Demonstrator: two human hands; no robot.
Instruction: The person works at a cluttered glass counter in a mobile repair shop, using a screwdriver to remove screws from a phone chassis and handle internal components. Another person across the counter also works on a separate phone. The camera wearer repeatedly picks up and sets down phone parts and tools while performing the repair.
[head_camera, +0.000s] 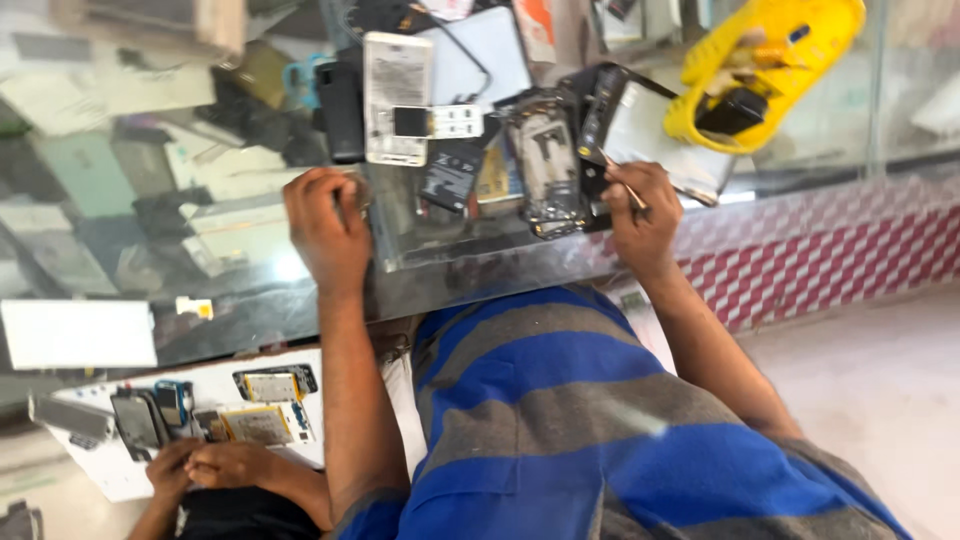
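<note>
Two hands rest at the near edge of the glass counter (250, 300). The right hand (640, 215) pinches a thin metal tool (628, 190), its tip touching an opened phone (545, 165) lying just left of it. The left hand (325, 225) is curled into a fist, well apart from that phone; whether it holds anything cannot be told. A yellow tray (800, 60) sits at the far right corner.

Opened phone (548, 165) on glass counter (250, 250), between hands; tray (770, 70) behind right hand (640, 215)
</note>
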